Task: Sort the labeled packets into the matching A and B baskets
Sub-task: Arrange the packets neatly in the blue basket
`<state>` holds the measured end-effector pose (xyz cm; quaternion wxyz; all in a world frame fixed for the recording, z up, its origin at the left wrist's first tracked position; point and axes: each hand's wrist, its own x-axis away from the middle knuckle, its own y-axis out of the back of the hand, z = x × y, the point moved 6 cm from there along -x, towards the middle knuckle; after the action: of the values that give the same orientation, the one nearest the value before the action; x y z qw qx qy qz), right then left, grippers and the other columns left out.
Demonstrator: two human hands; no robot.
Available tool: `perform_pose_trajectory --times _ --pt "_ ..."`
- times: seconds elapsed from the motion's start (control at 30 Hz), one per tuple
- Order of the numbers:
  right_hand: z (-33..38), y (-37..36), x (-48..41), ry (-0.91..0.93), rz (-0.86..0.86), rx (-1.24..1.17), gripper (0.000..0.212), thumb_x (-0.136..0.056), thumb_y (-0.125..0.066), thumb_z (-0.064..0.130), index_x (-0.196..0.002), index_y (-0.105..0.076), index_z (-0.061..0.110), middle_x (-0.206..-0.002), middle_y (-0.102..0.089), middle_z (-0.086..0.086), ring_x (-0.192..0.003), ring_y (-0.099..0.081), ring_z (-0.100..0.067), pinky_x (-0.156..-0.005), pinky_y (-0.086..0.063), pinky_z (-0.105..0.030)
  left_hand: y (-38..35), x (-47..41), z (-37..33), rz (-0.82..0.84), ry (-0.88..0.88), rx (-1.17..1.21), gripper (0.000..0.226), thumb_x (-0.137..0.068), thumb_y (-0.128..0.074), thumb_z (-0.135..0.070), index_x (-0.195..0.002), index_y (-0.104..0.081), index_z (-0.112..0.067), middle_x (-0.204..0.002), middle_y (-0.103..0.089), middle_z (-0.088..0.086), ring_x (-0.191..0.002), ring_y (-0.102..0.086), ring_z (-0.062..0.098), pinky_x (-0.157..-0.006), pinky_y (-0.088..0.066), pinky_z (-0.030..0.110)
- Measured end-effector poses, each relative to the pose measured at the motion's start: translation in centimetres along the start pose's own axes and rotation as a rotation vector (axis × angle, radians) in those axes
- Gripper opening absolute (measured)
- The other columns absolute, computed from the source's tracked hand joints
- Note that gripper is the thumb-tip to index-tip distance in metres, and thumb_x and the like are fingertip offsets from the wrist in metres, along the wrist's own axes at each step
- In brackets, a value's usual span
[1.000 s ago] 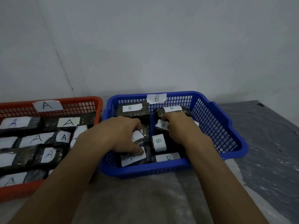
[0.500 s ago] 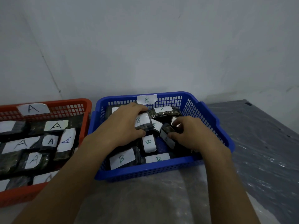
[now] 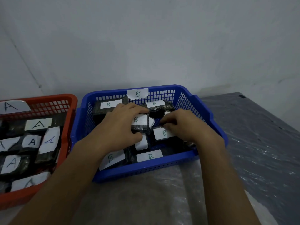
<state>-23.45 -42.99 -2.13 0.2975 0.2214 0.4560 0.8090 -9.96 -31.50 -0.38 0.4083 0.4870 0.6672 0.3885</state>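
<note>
Both hands are inside the blue basket (image 3: pixel 209 111) marked B. The left hand (image 3: pixel 120 127) grips a dark packet (image 3: pixel 140 125) with a B label between thumb and fingers, while the right hand (image 3: pixel 183 125) curls its fingertips onto another B packet (image 3: pixel 164 133) just beside it — whether it actually grips cannot be told. The red basket (image 3: pixel 68 103) to the left holds packets labeled A.

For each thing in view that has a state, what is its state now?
blue basket: tagged B, holds dark packets labelled B.
orange basket: tagged A, holds packets labelled A.
left hand: inside the blue basket, gripping a B packet.
right hand: inside the blue basket, fingers on another B packet.
</note>
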Motion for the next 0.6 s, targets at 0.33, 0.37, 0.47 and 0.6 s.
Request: perform_pose_trajectory --times 0.33,0.37,0.47,0.6 --pt "-2.0 3.0 0.6 -0.181 -0.202 0.013 0.029 -0.093 -0.055 0.0 -0.113 -0.07 0.015 -0.125 -0.064 -0.009 -0.105 -0.061 -0.024 -0.075 -0.048 -0.025 -0.1 0.1 0.3 -0.076 -0.011 0.015 0.063 -0.076 -0.073 -0.041 -0.135 -0.05 -0.036 -0.127 -0.054 -0.014 -0.111 -0.046 0.011 -0.096 -0.043 0.035" --pt "-2.0 2.3 0.5 -0.207 -0.127 0.032 0.031 -0.093 -0.054 -0.001 -0.115 -0.069 0.015 -0.129 -0.061 -0.011 -0.111 -0.059 -0.026 -0.079 -0.05 -0.028 -0.1 0.1 0.2 -0.079 -0.002 0.007 0.065 -0.075 -0.073 -0.045 -0.135 -0.049 -0.036 -0.126 -0.054 -0.013 -0.111 -0.047 0.012 -0.097 -0.044 0.037" --pt "-1.7 1.6 0.4 -0.193 -0.066 0.002 0.038 -0.093 -0.052 -0.003 -0.124 -0.062 0.016 -0.13 -0.059 -0.01 -0.117 -0.054 -0.026 -0.091 -0.049 -0.033 -0.2 0.2 0.0 -0.046 0.012 -0.025 0.071 -0.071 -0.07 -0.059 -0.135 -0.047 -0.039 -0.123 -0.053 -0.013 -0.111 -0.049 0.013 -0.097 -0.044 0.044" --pt "-1.3 1.7 0.6 -0.128 -0.001 -0.022 0.055 -0.089 -0.047 -0.008 -0.137 -0.053 0.017 -0.13 -0.061 -0.006 -0.115 -0.055 -0.024 -0.087 -0.049 -0.031 -0.4 0.1 0.0 -0.001 0.025 0.038 0.068 -0.072 -0.071 -0.059 -0.133 -0.049 -0.04 -0.123 -0.054 -0.014 -0.113 -0.049 0.013 -0.099 -0.043 0.047"
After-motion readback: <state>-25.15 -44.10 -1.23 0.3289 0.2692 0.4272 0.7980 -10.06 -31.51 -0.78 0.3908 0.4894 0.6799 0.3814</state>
